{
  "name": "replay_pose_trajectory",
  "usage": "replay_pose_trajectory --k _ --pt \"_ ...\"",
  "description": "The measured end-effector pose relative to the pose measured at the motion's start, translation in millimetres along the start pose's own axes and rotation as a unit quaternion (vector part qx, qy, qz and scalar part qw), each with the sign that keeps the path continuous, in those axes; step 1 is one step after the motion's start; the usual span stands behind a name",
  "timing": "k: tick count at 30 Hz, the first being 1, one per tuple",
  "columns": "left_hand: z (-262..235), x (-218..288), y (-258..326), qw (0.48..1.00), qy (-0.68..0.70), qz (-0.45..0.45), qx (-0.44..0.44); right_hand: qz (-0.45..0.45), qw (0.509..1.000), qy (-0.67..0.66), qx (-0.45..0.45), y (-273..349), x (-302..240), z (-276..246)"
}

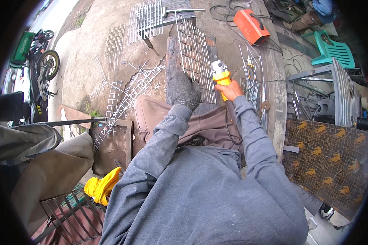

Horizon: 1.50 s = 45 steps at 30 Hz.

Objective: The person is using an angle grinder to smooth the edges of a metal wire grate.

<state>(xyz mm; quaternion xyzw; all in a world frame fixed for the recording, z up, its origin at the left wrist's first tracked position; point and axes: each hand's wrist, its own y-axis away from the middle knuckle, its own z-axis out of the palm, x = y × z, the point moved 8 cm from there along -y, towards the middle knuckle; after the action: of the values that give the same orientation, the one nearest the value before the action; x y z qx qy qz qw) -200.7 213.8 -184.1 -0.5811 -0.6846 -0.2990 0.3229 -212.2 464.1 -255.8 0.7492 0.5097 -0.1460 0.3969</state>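
Metal grid (195, 58), near end between gloved left hand (186, 92), hold unclear, and right hand (232, 90) around yellow grinder (221, 75)

White lettering (21, 49) on green box (24, 42), crocodile emblems (316, 151) on dark panel (329, 162)

Grinder (221, 76) disc unclear; other pers. (310, 18) mostly cut off, top R

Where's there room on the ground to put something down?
There's a bare patch of concrete between the motorcycle and the flat mesh on the ground at upper left. It's crowded left of the wooden plank, where cut mesh pieces lie scattered, and right of the yellow grinder, where thin rods lie.
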Motion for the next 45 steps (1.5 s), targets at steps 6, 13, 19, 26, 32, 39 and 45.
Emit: replay_pose_trajectory --k 6,13,19,26,32,39,45 --pt "-1.8 -0.6 -1.3 1.0 0.012 0.014 0.001 -0.008 1.0 -0.005 -0.004 -24.7 -26.0 -5.4" --pt "-2.8 2.6 2.6 1.0 0.01 0.015 0.007 0.01 0.999 0.036 0.021 -55.7 -28.2 -8.8" --pt "-6.3 -0.2 2.0 1.0 0.011 0.001 0.015 0.001 0.999 0.014 0.029 -65.5 -15.9 -11.3" --pt "-8.9 8.9 9.3 0.999 0.017 -0.028 0.004 -0.021 1.0 0.012 0.013 -71.2 -11.8 -9.7" --pt "-18.9 26.2 15.9 0.994 -0.078 0.062 0.043 -0.016 1.0 0.014 0.003 -82.7 -29.9 -5.9" --pt "-20.4 16.0 13.0 1.0 0.015 0.007 0.025 -0.005 0.999 0.012 0.031 -99.1 -47.3 -7.7" --pt "-19.5 26.4 12.7 0.997 -0.037 0.053 0.051 -0.018 1.0 -0.001 0.006 -146.3 -45.4 -6.2"
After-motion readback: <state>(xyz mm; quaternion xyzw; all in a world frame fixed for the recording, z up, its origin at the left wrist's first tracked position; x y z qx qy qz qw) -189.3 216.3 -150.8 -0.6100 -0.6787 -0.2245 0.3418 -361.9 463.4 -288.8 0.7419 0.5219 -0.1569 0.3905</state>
